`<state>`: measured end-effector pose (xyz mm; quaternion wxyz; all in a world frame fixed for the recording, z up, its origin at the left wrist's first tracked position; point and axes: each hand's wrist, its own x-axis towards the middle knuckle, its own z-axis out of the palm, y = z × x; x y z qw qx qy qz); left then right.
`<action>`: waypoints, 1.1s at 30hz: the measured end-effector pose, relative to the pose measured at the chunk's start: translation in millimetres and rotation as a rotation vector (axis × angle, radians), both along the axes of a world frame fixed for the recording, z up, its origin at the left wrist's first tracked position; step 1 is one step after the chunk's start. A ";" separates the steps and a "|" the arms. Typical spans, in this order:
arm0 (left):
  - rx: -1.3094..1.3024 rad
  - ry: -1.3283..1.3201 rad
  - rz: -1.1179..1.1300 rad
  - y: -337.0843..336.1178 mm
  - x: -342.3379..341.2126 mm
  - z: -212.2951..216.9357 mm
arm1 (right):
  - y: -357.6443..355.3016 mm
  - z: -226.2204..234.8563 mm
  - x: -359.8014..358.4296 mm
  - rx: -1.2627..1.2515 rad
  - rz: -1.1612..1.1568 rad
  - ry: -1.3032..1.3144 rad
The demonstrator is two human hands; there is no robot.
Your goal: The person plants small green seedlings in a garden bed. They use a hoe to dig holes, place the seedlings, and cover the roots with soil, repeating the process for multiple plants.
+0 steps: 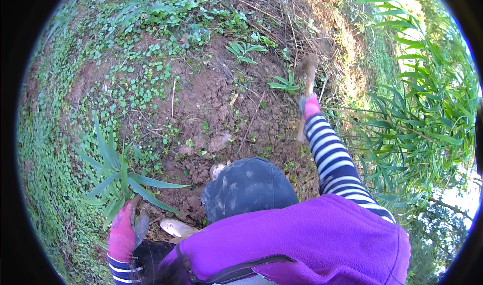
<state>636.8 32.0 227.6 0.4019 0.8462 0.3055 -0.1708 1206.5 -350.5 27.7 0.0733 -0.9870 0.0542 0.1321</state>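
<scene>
My right hand [309, 105], in a pink glove with grey on it, is wrapped round the wooden handle of a short hoe [309, 75]. The hoe's head is caked in mud and a little blurred, raised at the far end beyond my hand. A small green seedling [286, 83] grows just left of it. At the lower left, my left hand [124, 230], in a matching pink and grey glove, closes at the base of a plant with long pointed leaves [119, 172]. Its roots and lower stem are hidden by the hand.
Loose brown soil [211, 104] spreads in front of my knee [249, 184] and muddy shoe [176, 228]. Another seedling [244, 50] stands farther off. Low weeds [65, 134] cover the left. Dry stalks [282, 21] lie at the back, and tall leafy stems [417, 114] line the right.
</scene>
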 end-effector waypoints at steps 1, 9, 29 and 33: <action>0.014 -0.007 -0.005 -1.0 -0.2 3.1 | -9.7 16.6 -7.7 0.036 0.002 0.057; 0.035 -0.037 -0.038 -3.4 0.3 -2.6 | 26.3 80.8 -29.7 0.864 -0.127 -0.006; 0.097 0.121 -0.100 -1.9 -2.0 -18.9 | 58.3 73.2 -77.0 0.657 -0.103 0.591; 0.058 0.122 -0.089 1.2 -1.8 -28.4 | 74.3 75.3 -47.3 0.696 -0.067 0.401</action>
